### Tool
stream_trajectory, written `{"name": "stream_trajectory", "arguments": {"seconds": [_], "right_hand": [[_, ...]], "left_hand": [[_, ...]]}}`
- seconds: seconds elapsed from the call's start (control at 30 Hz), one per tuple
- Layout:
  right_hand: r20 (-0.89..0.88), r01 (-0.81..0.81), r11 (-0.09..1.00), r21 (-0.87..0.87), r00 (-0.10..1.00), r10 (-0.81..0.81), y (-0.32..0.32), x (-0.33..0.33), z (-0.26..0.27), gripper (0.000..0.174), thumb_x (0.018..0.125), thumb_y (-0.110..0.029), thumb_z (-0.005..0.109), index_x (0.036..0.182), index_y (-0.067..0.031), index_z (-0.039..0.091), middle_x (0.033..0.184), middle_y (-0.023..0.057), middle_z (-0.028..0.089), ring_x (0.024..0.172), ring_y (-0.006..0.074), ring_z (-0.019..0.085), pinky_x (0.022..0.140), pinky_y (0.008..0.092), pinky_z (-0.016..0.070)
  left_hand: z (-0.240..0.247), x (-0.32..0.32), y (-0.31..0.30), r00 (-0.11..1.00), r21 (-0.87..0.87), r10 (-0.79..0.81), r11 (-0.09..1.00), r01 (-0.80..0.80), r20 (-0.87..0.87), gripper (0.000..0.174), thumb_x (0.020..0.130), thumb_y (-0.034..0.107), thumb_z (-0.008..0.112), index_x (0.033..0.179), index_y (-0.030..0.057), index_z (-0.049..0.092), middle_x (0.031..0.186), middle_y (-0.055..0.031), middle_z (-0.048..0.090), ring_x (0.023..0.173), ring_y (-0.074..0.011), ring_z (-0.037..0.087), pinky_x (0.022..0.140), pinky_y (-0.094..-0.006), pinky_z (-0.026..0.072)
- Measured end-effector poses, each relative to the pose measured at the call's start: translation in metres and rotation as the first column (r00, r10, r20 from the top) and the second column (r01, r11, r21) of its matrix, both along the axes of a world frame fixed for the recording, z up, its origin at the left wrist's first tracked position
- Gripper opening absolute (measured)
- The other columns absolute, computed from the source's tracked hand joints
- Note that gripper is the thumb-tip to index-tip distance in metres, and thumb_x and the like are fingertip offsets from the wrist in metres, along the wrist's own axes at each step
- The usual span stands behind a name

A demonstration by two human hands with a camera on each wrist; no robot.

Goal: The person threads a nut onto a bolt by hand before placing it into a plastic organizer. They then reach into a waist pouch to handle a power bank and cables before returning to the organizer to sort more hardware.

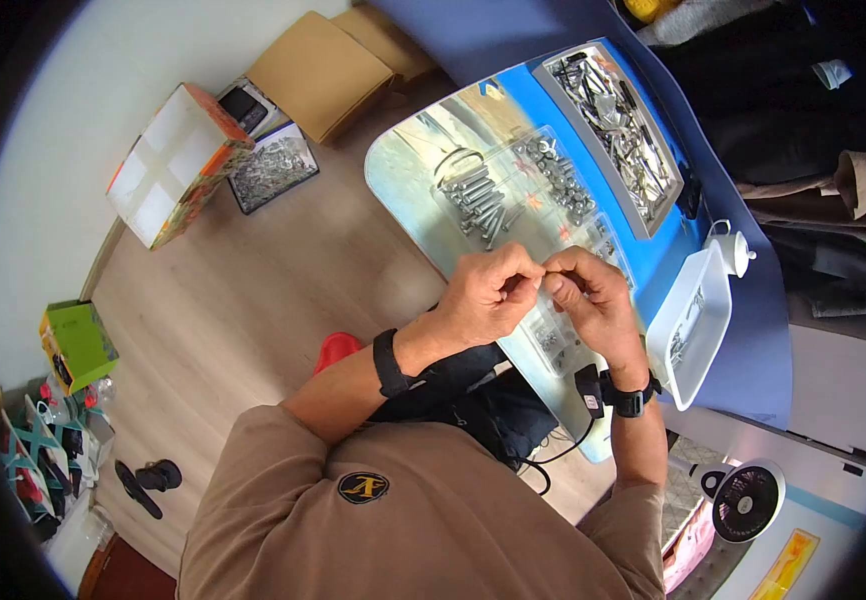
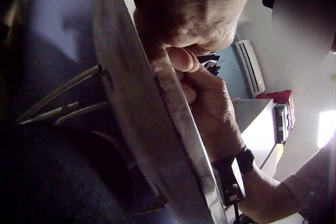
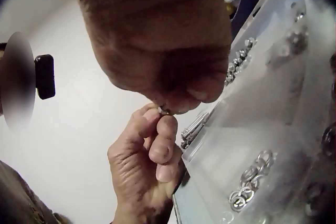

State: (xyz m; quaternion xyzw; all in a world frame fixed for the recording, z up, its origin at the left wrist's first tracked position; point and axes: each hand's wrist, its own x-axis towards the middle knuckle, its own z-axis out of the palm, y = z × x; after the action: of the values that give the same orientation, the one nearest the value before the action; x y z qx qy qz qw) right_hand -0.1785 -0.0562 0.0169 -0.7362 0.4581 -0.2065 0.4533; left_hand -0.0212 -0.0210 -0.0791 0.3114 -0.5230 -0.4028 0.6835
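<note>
My left hand (image 1: 493, 295) and right hand (image 1: 593, 300) meet fingertip to fingertip over the near edge of the table. Between them in the right wrist view is a small shiny metal piece (image 3: 164, 110), mostly hidden by the fingers; its exact kind I cannot tell. Left thumb and forefinger pinch it from below in that view, while the curled right fingers hold it from above. Just beyond the hands, a clear divided tray (image 1: 513, 232) holds several bolts (image 1: 475, 198), nuts (image 1: 558, 180) and metal rings (image 3: 247, 182).
A grey box (image 1: 665, 205) full of mixed metal hardware stands on the far side of the table. Right of the hands is a white tray (image 1: 718, 320) with small metal parts, beside a white lidded cup (image 1: 731, 250). A cable (image 1: 543, 478) hangs from the right wrist.
</note>
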Motion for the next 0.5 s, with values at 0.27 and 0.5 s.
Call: {"name": "stream_trajectory", "arguments": {"seconds": [0.27,0.5], "right_hand": [[-0.166,0.029,0.968,0.249,0.986,0.014,-0.012,-0.007,-0.002,0.013,0.096,-0.011,0.068,0.102,-0.0007,0.064,0.079,0.0017,0.058,0.068,0.0078,0.052,0.062,0.0245,0.0444],[-0.04,-0.04,0.999,0.029,0.998,0.041,-0.002,-0.003,-0.004,0.014,0.097,-0.012,0.067,0.104,-0.0005,0.063,0.081,0.0012,0.059,0.07,0.0069,0.052,0.062,0.0239,0.0444]], "left_hand": [[-0.001,0.001,0.001,1.0,0.054,-0.02,0.998,0.021,-0.015,0.007,0.092,0.0,0.066,0.092,0.0023,0.06,0.072,-0.001,0.059,0.062,-0.0014,0.052,0.051,-0.0214,0.0428],[0.001,0.001,-0.001,1.0,-0.027,0.015,1.0,-0.015,0.02,0.007,0.091,0.0,0.067,0.092,0.0026,0.06,0.07,-0.0003,0.058,0.061,-0.0008,0.05,0.05,-0.0212,0.0406]]}}
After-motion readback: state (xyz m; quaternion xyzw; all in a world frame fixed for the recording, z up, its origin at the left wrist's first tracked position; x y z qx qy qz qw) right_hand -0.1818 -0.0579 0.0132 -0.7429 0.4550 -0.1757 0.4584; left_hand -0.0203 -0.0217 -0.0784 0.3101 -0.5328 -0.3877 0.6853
